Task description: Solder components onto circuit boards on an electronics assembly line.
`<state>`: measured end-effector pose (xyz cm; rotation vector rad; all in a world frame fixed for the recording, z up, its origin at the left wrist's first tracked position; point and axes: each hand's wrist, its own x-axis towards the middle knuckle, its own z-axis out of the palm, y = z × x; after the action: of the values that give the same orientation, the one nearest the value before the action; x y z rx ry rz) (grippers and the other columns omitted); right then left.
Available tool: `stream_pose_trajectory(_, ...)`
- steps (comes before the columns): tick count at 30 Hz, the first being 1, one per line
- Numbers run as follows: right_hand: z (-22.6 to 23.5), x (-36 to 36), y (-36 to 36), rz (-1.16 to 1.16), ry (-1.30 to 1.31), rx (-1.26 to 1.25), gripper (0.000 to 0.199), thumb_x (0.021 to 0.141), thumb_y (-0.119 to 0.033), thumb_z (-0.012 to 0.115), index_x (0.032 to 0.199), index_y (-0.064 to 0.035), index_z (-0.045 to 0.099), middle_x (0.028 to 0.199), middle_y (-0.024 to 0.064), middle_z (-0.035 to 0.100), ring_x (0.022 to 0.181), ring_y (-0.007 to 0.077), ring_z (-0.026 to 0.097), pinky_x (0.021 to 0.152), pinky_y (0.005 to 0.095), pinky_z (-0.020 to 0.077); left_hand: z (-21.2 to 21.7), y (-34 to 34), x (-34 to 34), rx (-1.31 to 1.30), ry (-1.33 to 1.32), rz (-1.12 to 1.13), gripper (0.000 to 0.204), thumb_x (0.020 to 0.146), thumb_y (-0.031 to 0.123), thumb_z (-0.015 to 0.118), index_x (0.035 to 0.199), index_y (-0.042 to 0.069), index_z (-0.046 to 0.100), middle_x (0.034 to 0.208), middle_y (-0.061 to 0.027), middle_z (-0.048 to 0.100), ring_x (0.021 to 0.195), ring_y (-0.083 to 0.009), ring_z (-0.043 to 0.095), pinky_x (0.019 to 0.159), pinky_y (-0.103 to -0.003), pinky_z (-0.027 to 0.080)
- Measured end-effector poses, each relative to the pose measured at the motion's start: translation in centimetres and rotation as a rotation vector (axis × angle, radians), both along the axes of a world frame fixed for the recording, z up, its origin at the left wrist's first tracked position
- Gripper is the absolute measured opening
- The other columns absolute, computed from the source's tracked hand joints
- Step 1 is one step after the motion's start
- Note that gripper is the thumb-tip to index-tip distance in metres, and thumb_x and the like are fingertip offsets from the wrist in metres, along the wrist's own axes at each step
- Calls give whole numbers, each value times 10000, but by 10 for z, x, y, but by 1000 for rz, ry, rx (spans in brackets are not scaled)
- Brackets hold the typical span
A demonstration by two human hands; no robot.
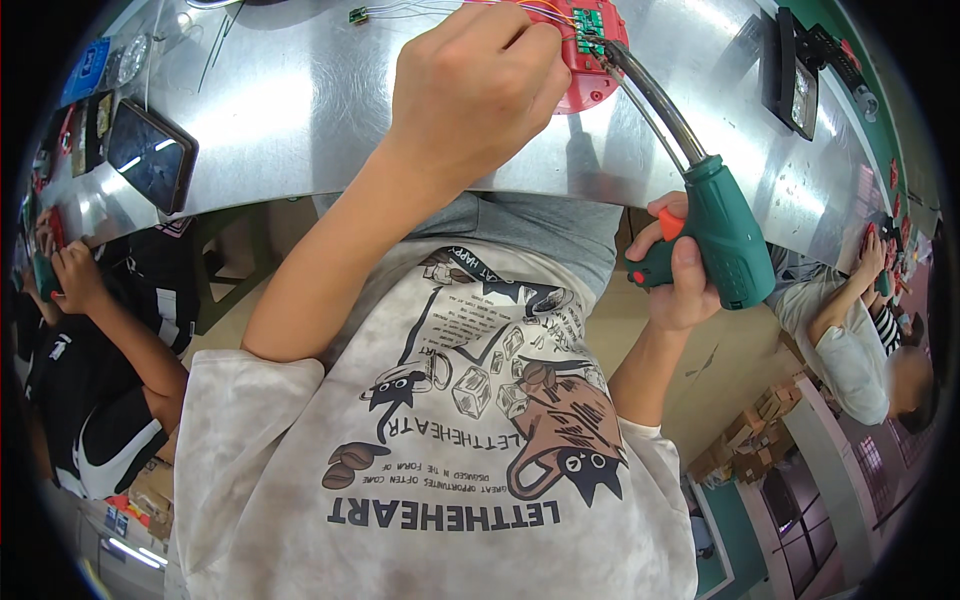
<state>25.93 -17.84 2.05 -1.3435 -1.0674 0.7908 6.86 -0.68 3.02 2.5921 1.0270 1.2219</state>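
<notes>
My right hand (680, 270) is wrapped round the grip of a green soldering gun (728, 225) with an orange trigger. The gun's long metal tube (660, 100) slants up and left, its tip at a small green circuit board (590, 24) in a round red plastic housing (598, 92). My left hand (480, 85) is closed beside the housing, fingers curled in, and covers part of it. Its fingertips are hidden, so what it pinches cannot be seen. Thin wires (415, 8) run leftward from behind it to a tiny green board (358, 16).
All this rests on a shiny metal table (270, 110). A dark phone (152, 155) lies at its left edge, near a blue packet (86, 72). At the right stands a black lamp-like device (793, 75). Other people (105, 370) work on both sides.
</notes>
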Motion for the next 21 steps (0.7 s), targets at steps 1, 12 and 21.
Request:
stream_pose_trajectory(1,0,0,0,0,0,-1,476,928,-213,589,1240,142,540,1034,267,648,544,229,636,509,301,493,0,0,0,-4,9,-1,70,786,27,676,766,43,611,750,-98,567,667,-278,594,590,-385,489)
stream_pose_trajectory(12,4,7,-3,-7,82,-136,445,935,-204,586,1206,145,538,993,269,645,539,230,628,488,312,507,-1,-4,-4,-20,42,-3,80,797,37,665,758,48,596,743,-95,545,666,-273,577,587,-387,478)
stream_pose_trajectory(21,10,18,3,-74,3,89,481,936,-259,587,1195,142,527,995,284,636,525,233,628,462,323,513,-18,0,2,-40,6,12,51,804,37,705,832,45,663,795,-83,625,697,-262,625,616,-364,506)
